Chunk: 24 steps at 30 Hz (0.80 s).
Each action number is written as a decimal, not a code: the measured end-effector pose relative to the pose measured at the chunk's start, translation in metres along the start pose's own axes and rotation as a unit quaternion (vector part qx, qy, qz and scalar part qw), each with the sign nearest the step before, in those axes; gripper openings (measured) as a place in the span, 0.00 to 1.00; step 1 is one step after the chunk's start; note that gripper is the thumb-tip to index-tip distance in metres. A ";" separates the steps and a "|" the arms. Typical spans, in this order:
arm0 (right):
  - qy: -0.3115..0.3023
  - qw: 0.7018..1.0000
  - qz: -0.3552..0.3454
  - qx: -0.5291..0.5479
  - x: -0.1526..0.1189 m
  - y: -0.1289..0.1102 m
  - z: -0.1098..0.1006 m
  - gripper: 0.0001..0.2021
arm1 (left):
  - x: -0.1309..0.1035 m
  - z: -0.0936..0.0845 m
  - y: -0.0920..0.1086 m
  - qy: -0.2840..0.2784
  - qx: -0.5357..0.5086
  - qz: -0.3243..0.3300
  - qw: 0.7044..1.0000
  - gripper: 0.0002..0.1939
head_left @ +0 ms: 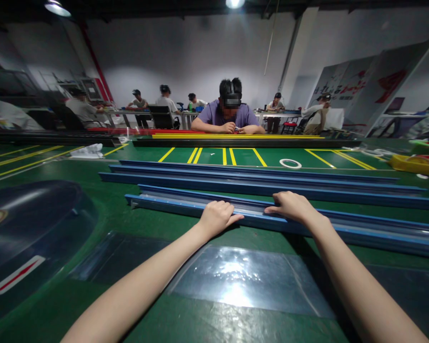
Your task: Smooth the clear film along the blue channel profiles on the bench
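A long blue channel profile [178, 204] lies across the green table, nearest to me. My left hand [217, 218] is closed over its front wall, with the thumb pointing right along the near side. Further right, my right hand [293, 206] grips the same profile from above, thumb stretched to the left. Its fingertips are partly hidden inside the channel. Just behind lies another blue profile [236, 181], parallel to the first and apart from it. A clear plastic sheet [207, 271] lies flat under my forearms and reflects the ceiling light.
A large dark transparent roll [39, 228] with a red-and-white label stands at the left. Behind the profiles are yellow tape lines, a white ring [290, 164], a yellow strip [236, 136] and a yellow tray [411, 164]. Across the table a person [221, 114] works; others sit further back.
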State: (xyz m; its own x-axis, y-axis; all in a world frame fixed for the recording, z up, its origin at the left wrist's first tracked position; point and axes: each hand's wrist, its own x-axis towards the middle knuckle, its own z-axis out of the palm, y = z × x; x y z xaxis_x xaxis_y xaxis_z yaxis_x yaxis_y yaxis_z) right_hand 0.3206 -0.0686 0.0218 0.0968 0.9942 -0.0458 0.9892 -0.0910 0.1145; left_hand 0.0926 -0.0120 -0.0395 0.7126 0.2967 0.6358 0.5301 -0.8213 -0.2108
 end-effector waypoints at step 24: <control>-0.007 1.000 0.007 0.005 0.000 -0.001 -0.001 0.21 | 0.001 -0.003 0.001 -0.006 0.010 0.003 1.000 0.23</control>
State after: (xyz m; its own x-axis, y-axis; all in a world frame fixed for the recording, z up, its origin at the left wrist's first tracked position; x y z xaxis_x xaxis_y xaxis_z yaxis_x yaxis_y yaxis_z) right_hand 0.3200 -0.0681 0.0223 0.1115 0.9921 -0.0584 0.9889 -0.1049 0.1057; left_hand 0.0923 -0.0145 -0.0368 0.7211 0.2989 0.6250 0.5357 -0.8126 -0.2295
